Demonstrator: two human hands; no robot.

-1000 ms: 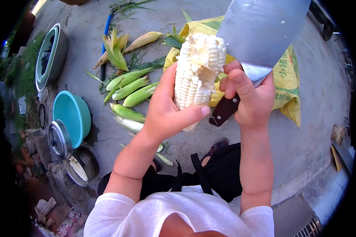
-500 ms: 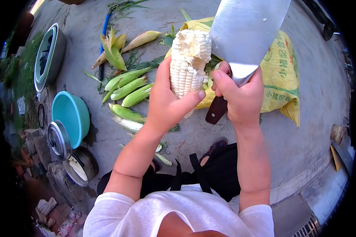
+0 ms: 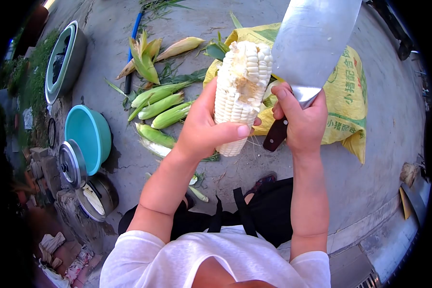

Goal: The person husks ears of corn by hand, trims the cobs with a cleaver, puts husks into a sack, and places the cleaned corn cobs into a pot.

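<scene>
My left hand (image 3: 207,126) is wrapped round a husked white corn cob (image 3: 240,91), held upright with its lower end showing below my thumb. A rough patch with missing kernels marks the cob's upper part. On the right, my right hand (image 3: 302,117) grips a wide-bladed cleaver (image 3: 317,43) where the blade meets the dark handle (image 3: 276,134). The blade points up and away, close beside the cob. Behind both hands lies a yellow woven sack (image 3: 348,96) with green print.
Several green corn ears (image 3: 161,105) and dry husks (image 3: 146,57) lie on the concrete beside a blue-and-black rod (image 3: 135,29). At left are a turquoise basin (image 3: 89,137), a metal lid (image 3: 72,163), a pot (image 3: 108,192) and an oval tub (image 3: 74,67).
The cob has turned slightly and moved down and right, its lower end now visible. My right hand and the cleaver have shifted a little right, away from the cob.
</scene>
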